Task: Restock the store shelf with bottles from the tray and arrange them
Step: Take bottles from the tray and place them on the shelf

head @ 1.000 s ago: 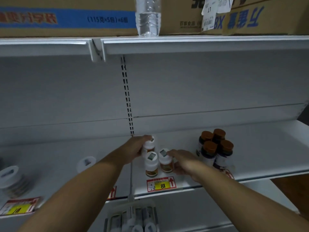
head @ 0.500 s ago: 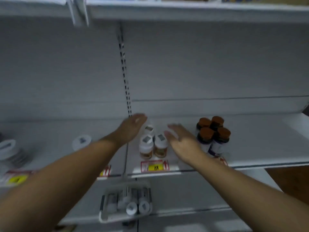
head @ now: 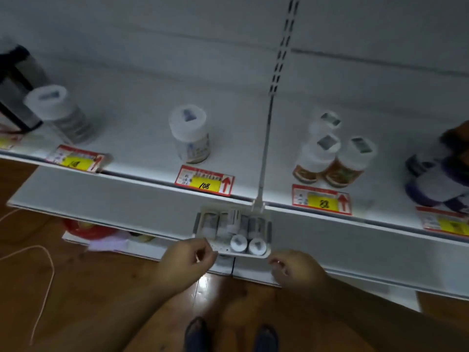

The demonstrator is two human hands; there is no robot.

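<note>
The head view looks steeply down at a white store shelf (head: 142, 138) and the wooden floor (head: 106, 295) below it. A white tray (head: 268, 252) sits on the lower shelf level, at the front lip, under the upright divider rail (head: 265, 153). It holds several white-capped bottles lying on their sides; two round caps (head: 238, 243) face the camera at the tray's near edge.

The left hand (head: 184, 265) is at the tray's left near corner, fingers curled and thumb pinched toward the forefinger, at or touching the tray's rim; blur hides whether it really grips it. The right hand (head: 295, 269) hovers just beside the tray's right near corner, fingers loosely curled, holding nothing that can be seen.

On the upper shelf, right of the rail, three white-capped bottles with orange labels (head: 330, 158) stand upright in a tight cluster, two in front and one behind, above a red and yellow price tag (head: 321, 200). At the far right edge, dark bottles with brown caps (head: 441, 168) are partly cut off. Left of the rail, a single white-capped bottle (head: 189, 135) stands alone behind a tag marked 108 (head: 204, 182). Further left stands another white-capped bottle (head: 59, 113), with a dark container (head: 15, 87) beside it.

Two dark shoes (head: 229, 335) show at the bottom, and a pale cord (head: 47, 270) loops across the floor at left.
</note>
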